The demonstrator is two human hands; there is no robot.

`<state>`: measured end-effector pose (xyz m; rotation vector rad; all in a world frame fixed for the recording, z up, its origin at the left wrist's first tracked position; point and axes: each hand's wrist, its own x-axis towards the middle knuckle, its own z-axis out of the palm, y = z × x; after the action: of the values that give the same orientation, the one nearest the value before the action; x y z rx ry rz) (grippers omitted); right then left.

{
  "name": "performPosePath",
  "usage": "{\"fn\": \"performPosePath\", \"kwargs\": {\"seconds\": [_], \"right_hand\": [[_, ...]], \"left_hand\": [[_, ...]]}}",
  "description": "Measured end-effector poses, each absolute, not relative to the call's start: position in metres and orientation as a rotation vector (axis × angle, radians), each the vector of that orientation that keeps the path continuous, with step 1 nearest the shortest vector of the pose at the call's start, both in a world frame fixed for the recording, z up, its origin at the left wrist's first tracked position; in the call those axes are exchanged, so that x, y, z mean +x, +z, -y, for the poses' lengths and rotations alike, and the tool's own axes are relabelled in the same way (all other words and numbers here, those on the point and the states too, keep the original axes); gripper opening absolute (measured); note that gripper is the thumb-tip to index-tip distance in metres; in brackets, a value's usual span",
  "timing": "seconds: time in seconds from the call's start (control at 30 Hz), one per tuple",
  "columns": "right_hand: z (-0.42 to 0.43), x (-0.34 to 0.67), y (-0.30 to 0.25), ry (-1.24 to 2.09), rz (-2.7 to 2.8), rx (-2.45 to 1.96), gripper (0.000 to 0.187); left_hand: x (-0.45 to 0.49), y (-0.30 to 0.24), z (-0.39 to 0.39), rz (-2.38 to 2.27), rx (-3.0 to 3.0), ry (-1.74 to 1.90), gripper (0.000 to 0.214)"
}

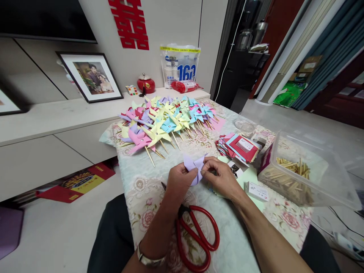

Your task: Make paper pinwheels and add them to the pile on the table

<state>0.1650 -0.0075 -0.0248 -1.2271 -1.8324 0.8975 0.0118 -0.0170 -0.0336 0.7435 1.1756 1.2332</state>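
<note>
A lilac paper pinwheel (195, 162) with its blades folded inward is held up over the table between my two hands. My left hand (182, 178) is closed on its left side, the thumb pressing near the centre. Fingers of my right hand (218, 174) pinch at the pinwheel's right side; whether a pin is between them I cannot make out. Red-handled scissors (199, 237) lie below my hands, their blades partly under my left forearm. A small open box of dark metal pins (234, 169) is just right of my right hand.
Finished pinwheels on sticks (163, 121) are heaped at the table's far side. Coloured paper squares (241, 147) lie to the right, near a white box (256, 191) and a clear plastic bin (301, 170) of short wooden sticks. A white cabinet (57, 121) stands behind.
</note>
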Motion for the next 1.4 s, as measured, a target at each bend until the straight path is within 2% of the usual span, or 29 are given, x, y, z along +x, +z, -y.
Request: {"fn": "performPosePath", "kwargs": {"seconds": [0.5, 0.83, 0.97, 1.17, 1.4], "right_hand": [[0.007, 0.165, -0.026, 0.834, 1.852, -1.213, 0.012], [0.008, 0.164, -0.024, 0.821, 1.826, -1.226, 0.01], [0.009, 0.169, -0.018, 0.691, 1.748, -1.197, 0.003], [0.015, 0.201, 0.003, 0.522, 1.604, -1.256, 0.014], [0.025, 0.234, 0.023, 0.145, 2.113, -1.739, 0.02]], "left_hand": [[0.014, -0.035, 0.016, -1.2, 0.78, 1.238, 0.012], [0.012, -0.033, 0.017, -1.207, 0.763, 1.243, 0.019], [0.009, -0.03, 0.017, -1.197, 0.707, 1.271, 0.025], [0.01, -0.029, 0.015, -1.177, 0.607, 1.321, 0.023], [0.013, -0.031, 0.013, -1.131, 0.594, 1.318, 0.024]]}}
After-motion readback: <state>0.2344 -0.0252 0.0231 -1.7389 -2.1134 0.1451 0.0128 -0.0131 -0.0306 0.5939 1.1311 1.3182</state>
